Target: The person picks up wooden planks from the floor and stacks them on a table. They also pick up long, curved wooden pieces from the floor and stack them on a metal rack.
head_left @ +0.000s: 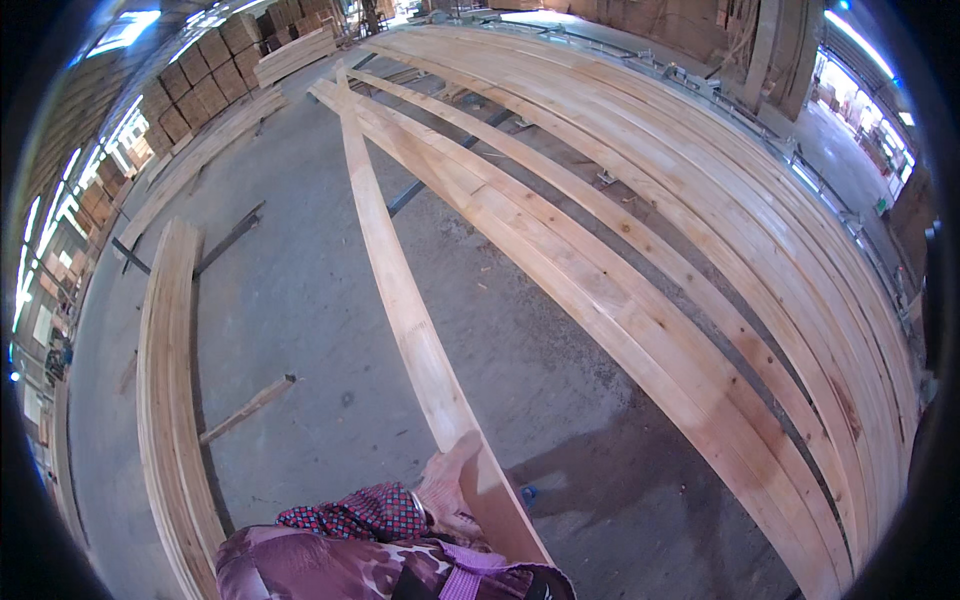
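One long, pale wooden plank [400, 300] runs from close to my body away to the far side. Its far tip lies across the end of other boards, and its near part is at my waist. My left hand [448, 488] is closed on the plank's left edge near the close end, with fingers reaching over the wood. A bracelet and a checked sleeve [370, 510] show at that wrist. I cannot see my right hand. To the right, a pair of joined planks [600, 290] and a narrower plank [640, 235] lie side by side, apart from the held one.
A wide row of boards [740, 200] covers the right side on metal supports. On the left stands a stack of long boards [168, 370] on bars, with a short wooden bar [248, 408] sticking out over the grey floor [310, 300]. Piled timber [205, 75] stands far back.
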The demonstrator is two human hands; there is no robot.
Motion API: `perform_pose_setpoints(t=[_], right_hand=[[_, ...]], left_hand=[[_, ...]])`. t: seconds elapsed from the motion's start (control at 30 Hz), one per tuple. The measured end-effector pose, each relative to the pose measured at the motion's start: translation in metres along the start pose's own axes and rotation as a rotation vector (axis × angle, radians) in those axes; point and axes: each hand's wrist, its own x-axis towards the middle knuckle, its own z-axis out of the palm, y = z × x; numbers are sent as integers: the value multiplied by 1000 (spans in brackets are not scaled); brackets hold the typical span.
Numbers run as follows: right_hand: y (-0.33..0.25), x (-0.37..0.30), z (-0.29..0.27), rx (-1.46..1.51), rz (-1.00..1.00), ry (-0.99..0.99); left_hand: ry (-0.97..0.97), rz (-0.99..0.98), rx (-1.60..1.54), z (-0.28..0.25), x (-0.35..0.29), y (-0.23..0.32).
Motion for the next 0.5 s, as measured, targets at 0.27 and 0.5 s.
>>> perform_pose_setpoints(t=[0.27,0.5], right_hand=[[-21,-70,35,-50,32,35],[-35,-118,48,-91,88,47]], left_hand=[[-92,233,106,-101,42,16],[31,141,50,-143,45,61]])
